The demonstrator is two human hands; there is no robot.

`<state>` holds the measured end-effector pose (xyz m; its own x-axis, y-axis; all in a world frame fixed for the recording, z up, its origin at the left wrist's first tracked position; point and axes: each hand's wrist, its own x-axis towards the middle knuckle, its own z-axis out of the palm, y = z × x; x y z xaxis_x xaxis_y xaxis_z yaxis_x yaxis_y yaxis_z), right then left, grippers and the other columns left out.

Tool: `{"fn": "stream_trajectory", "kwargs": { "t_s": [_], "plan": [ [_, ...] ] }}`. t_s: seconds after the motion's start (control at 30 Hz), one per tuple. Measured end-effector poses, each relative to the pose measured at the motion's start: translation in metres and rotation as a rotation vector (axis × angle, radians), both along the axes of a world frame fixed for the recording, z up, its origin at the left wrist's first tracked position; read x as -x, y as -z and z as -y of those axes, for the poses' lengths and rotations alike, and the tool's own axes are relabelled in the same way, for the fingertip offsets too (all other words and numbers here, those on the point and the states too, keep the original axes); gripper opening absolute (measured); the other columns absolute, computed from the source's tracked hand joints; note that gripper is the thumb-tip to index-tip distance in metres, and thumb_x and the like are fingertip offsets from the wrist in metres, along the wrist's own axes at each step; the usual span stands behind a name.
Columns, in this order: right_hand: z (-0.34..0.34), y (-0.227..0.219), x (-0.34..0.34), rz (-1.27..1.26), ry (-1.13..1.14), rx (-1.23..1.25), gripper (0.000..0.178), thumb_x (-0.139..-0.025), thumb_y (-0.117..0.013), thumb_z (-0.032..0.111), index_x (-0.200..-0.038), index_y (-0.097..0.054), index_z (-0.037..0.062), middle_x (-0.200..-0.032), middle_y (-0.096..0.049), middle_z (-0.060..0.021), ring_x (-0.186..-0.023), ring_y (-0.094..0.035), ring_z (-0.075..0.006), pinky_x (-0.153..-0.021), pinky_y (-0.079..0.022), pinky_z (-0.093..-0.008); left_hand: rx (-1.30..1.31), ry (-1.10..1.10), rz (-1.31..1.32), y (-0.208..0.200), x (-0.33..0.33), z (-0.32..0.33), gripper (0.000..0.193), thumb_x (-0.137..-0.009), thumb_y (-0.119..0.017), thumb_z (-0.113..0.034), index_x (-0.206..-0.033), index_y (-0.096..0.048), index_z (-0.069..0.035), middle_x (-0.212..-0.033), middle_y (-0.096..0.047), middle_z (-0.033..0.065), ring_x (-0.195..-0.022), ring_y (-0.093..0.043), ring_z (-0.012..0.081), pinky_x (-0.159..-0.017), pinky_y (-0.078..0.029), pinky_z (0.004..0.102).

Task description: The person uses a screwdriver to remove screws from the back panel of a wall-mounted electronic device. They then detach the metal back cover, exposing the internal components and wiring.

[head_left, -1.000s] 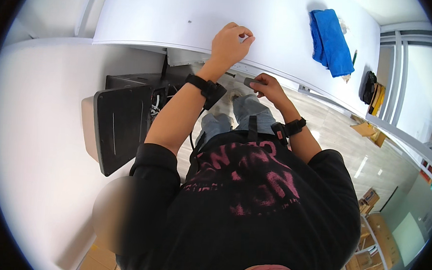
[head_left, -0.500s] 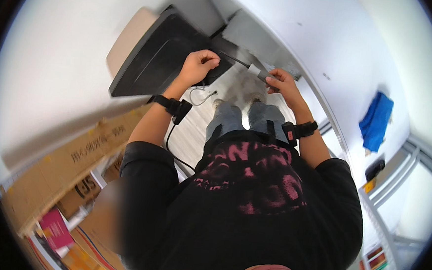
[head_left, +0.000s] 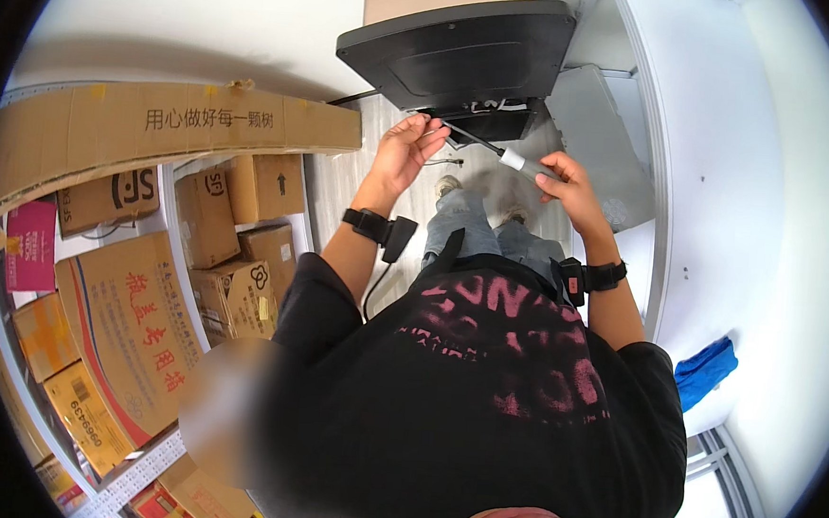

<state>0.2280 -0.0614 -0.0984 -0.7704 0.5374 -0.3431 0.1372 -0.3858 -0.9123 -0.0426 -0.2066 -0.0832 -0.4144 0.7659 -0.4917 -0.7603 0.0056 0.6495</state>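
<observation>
My right hand (head_left: 564, 178) is closed around the grey handle of a screwdriver (head_left: 506, 156), whose dark shaft points up-left toward the open underside of a black computer case (head_left: 456, 53). My left hand (head_left: 404, 149) is raised next to the shaft's tip, fingers pinched near some loose cables (head_left: 488, 107) hanging from the case; whether it holds something small I cannot tell. Both wrists wear black bands.
A white desk (head_left: 723, 183) runs down the right side, with a blue cloth (head_left: 707, 372) on it. Shelves at the left hold several brown cardboard boxes (head_left: 135, 327). A long flat carton (head_left: 176, 121) lies across the top of the shelving.
The view has swung left from the desk toward the black case and the box shelves. My hands have come down from the desk top to the case, the screwdriver in the right.
</observation>
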Motion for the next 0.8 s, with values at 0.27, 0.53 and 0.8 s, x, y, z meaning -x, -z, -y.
{"fn": "stream_trajectory", "kwargs": {
  "t_s": [0.27,0.53,0.8],
  "plan": [
    [0.012,-0.005,0.025,0.002,-0.082,-0.025,0.015,-0.086,-0.062,0.011,-0.098,-0.057,0.0032,-0.083,-0.055,0.0003,-0.071,-0.051,-0.0085,-0.063,-0.044,-0.0228,-0.076,-0.106,0.043,0.000,-0.001,0.021,0.016,-0.097,-0.047,-0.011,-0.099,-0.057,0.001,-0.096,-0.064,0.0127,-0.088,-0.064,0.0219,-0.084,-0.055,0.0327],
    [0.029,-0.014,0.047,0.087,-0.068,-0.086,0.015,-0.085,-0.064,0.012,-0.095,-0.057,0.0036,-0.079,-0.055,0.0013,-0.071,-0.050,-0.0066,-0.060,-0.043,-0.0226,-0.022,-0.111,-0.004,0.010,0.017,0.038,0.015,-0.095,-0.051,-0.013,-0.099,-0.059,-0.001,-0.090,-0.064,0.0109,-0.086,-0.065,0.0216,-0.082,-0.055,0.0327],
    [0.068,-0.019,0.094,0.234,0.023,-0.589,0.027,-0.078,-0.069,0.006,-0.101,-0.055,0.0043,-0.084,-0.056,-0.0026,-0.077,-0.052,-0.0120,-0.069,-0.045,-0.0276,0.135,-0.063,-0.031,0.034,0.063,0.044,0.014,-0.095,-0.052,-0.012,-0.100,-0.056,0.000,-0.090,-0.063,0.0120,-0.083,-0.066,0.0230,-0.076,-0.057,0.0315]
  ]
}}
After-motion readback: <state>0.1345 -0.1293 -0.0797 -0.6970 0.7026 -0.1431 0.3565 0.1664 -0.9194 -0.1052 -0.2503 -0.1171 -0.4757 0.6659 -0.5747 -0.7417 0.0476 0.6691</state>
